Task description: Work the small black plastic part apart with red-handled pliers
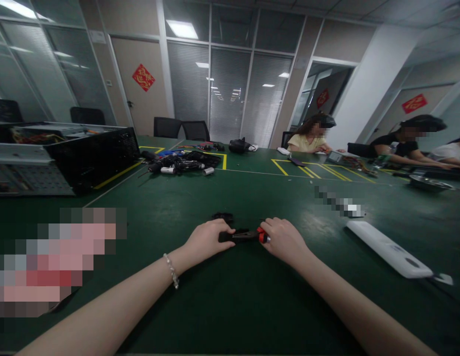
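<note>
Both hands meet at the middle of the green table (237,301). My left hand (207,241) is closed around a small black part at the tip of a pair of pliers (245,235). My right hand (284,241) is wrapped round the pliers' red-and-black handles. The pliers lie level between the two hands, just above the tabletop. A small black piece (222,216) lies on the table right behind my left hand. A beaded bracelet (172,271) circles my left wrist.
An open computer case (63,155) stands at the left. A pile of tools and parts (178,163) lies behind the middle. A white power strip (388,249) lies at the right. People sit working at the far right (311,138). Chairs stand at the back.
</note>
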A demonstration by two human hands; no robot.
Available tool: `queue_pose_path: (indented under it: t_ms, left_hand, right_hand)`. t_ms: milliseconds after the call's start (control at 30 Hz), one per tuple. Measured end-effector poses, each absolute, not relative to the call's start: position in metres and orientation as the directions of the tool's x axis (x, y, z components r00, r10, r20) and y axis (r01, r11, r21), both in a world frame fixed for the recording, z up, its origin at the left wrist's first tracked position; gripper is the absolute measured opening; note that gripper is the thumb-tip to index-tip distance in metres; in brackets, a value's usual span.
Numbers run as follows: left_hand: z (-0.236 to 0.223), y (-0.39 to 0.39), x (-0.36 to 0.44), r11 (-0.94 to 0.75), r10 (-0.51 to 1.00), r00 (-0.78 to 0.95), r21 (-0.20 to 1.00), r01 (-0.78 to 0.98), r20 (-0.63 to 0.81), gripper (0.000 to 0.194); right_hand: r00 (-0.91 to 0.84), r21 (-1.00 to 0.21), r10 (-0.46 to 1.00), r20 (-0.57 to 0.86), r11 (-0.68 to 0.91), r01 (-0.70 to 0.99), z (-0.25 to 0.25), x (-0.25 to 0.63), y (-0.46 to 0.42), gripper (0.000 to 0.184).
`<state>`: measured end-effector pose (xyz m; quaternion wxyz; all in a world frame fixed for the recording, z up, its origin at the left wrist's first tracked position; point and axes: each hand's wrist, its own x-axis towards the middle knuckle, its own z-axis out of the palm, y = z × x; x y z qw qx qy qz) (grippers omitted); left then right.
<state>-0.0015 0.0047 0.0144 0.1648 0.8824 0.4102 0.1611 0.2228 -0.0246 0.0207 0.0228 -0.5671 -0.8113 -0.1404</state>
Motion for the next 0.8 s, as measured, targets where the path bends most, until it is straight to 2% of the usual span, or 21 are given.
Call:
queue_pose_path:
  t_ms: [800]
  left_hand:
    - [0.0148,0.0039,-0.0020,-0.611,0.776,0.611,0.426,0.667,0.157,0.033]
  right_hand:
    - [-0.357,0.201,0.912,0.202,0.319,0.926,0.0225,0.2213,-0.0255,0.024]
